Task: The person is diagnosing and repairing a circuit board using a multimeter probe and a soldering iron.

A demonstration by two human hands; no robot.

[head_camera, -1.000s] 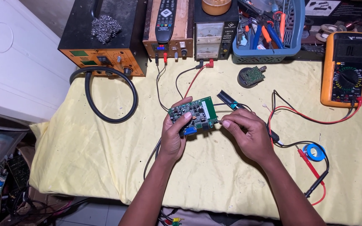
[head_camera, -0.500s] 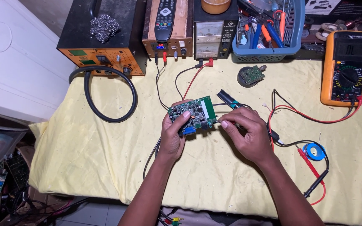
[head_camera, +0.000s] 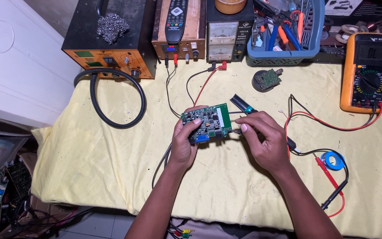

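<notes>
Now L hand grips green circuit board; R hand at edge.

Both forearms are bare from the lower frame edge up to the wrists, with no sleeve showing; the left hand and the right hand wear no gloves. The fingernails are short and unpainted

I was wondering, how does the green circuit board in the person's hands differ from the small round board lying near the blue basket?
The green circuit board is rectangular; the small round board is a disc. The green one is the larger. The left hand holds the green one above the yellow cloth while the right hand works at its edge; the round one lies untouched on the cloth. Both carry small components.
</notes>
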